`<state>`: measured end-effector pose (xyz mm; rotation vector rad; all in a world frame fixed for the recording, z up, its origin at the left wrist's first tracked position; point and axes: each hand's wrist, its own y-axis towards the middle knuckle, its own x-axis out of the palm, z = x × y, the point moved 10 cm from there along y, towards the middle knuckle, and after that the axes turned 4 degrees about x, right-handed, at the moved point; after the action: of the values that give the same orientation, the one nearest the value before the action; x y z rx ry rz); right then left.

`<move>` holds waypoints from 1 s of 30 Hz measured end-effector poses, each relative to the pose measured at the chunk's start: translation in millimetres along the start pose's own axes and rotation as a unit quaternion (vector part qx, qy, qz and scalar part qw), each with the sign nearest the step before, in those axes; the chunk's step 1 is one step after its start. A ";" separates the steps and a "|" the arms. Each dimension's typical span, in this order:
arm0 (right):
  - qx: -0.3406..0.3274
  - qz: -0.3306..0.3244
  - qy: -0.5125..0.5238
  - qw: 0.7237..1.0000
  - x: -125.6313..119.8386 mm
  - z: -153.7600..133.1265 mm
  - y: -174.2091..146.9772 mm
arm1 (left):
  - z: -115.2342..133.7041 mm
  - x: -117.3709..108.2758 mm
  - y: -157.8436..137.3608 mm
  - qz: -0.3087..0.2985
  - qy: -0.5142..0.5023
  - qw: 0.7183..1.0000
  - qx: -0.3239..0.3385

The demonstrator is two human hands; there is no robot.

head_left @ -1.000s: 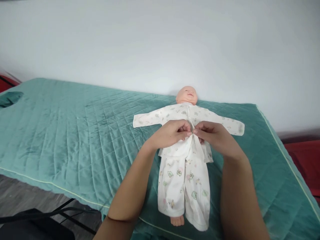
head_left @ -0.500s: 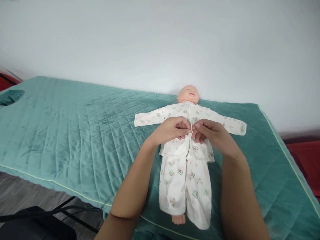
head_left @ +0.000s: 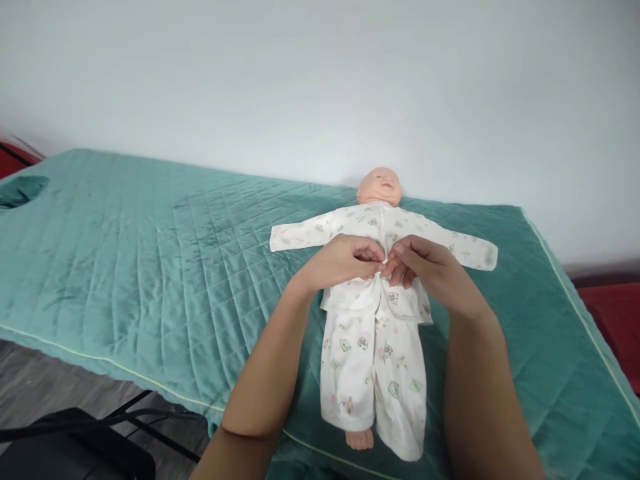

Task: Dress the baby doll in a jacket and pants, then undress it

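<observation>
A baby doll point(head_left: 379, 185) lies on its back, dressed in a white printed shirt point(head_left: 350, 293) and matching trousers point(head_left: 350, 373). The shirt's sleeves stretch out to both sides, and one bare foot shows below a trouser leg. Over the doll's middle, my left hand point(head_left: 347, 259) pinches the shirt's front edge from the left. My right hand point(head_left: 425, 263) pinches the same front opening from the right, with its fingertips nearly meeting those of the left. Whatever small fastener sits between the fingertips is too small to make out.
The doll rests on a green quilted cover point(head_left: 175, 267) over a long bed with a hole at its far left end. A pale wall point(head_left: 300, 87) runs along the back. Red items point(head_left: 613, 320) lie beyond the right edge; a black object point(head_left: 75, 447) stands at lower left.
Both hands stay at the shirt's front opening, and the fingertips have shifted slightly. The whole view has moved a little.
</observation>
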<state>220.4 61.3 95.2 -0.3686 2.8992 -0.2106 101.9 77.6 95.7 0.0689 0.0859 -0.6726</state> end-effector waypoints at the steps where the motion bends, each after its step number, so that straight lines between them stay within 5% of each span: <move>1: 0.000 0.002 0.000 1.000 0.3 -0.4 -0.2 | -0.4 -0.2 -0.2 0.000 -0.005 1.000 0.001; 23: 0.020 -0.007 -0.043 0.999 6.1 5.3 2.3 | 4.8 4.0 -0.1 -0.043 -0.014 0.998 0.037; 30: 0.012 -0.008 -0.028 1.000 3.0 2.7 1.5 | -5.5 7.2 -10.9 -0.107 -0.010 0.993 -0.039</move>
<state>217.8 61.6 91.7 -0.3886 2.8380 -0.2325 100.4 65.1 89.1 -0.0233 0.1013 -0.8840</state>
